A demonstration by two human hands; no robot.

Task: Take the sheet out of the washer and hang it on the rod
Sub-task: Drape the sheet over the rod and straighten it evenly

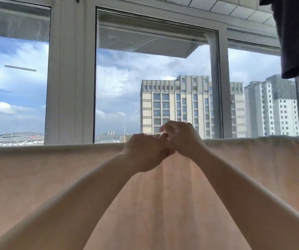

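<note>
No text, label, brand, number or sign can be read anywhere in the view.

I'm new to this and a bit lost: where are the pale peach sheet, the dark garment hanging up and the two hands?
Pale peach sheet (55, 177): head view, flat hanging cloth.
Dark hanging garment (296, 37): head view, mid fabric.
Left hand (145, 152): head view, back of hand.
Right hand (182, 139): head view, back of hand.
</note>
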